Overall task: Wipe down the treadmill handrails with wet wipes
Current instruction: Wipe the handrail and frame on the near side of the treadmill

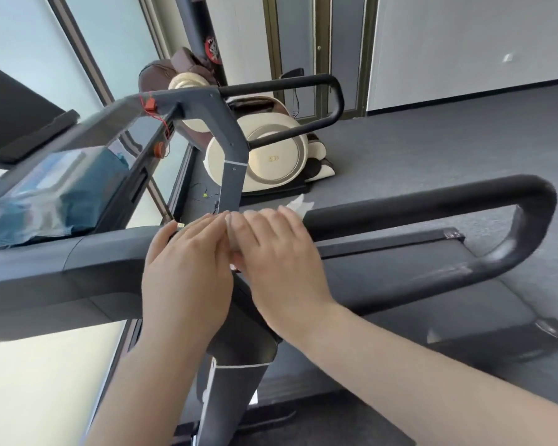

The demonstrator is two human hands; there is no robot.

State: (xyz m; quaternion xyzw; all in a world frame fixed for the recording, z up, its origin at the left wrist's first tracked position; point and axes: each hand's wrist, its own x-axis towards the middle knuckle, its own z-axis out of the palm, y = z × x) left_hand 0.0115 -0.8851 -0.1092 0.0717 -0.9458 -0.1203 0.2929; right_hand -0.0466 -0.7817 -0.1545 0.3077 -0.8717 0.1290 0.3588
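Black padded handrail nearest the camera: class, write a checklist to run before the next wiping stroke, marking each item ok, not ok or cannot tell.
1. White wet wipe on the black padded handrail: ok, an edge shows past the fingers.
2. Right hand presses the wipe: ok.
3. Left hand beside it on the rail: ok.
4. Rail ahead unobstructed: ok.
5. Wipe wet enough: cannot tell.
6. Blue wipe packet within reach on the console: ok.

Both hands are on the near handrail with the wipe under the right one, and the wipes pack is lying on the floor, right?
Not quite. The head view shows the wipes pack resting on the treadmill console, not the floor. The rest holds: left hand, right hand, near handrail, wipe.
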